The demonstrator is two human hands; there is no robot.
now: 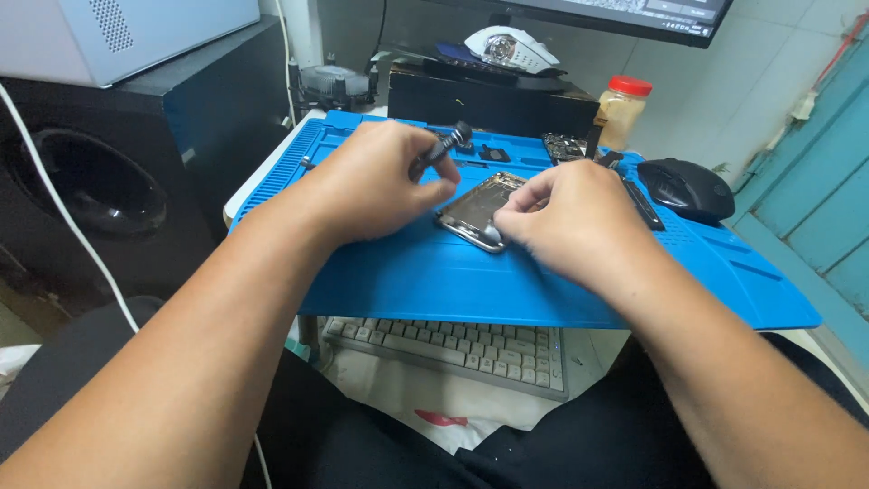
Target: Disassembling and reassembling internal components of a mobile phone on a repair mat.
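A dark speaker cabinet (109, 181) stands at the left with a pale grey box (136, 32) on top, and the lower edge of a monitor (634, 18) runs along the back. A wide blue work mat (453, 281) covers the surface, its raised rim compartments at the far edge holding small dark parts (493, 154) and a circuit board (566, 147). A grey keyboard (462, 349) pokes out from under the mat's near edge. A black mouse (688, 188) sits on the mat at the right, and a white mouse (509, 47) rests on a stand behind. A jar (620, 110) with a red lid holds something pale yellowish. At the mat's middle lies an opened metal phone housing (480, 210), inside facing up. The right hand (566, 222) presses on its near corner, fingers curled down against the rim. The left hand (380, 186) has its fingers closed around a dark screwdriver (444, 149), just beside the housing's left edge.
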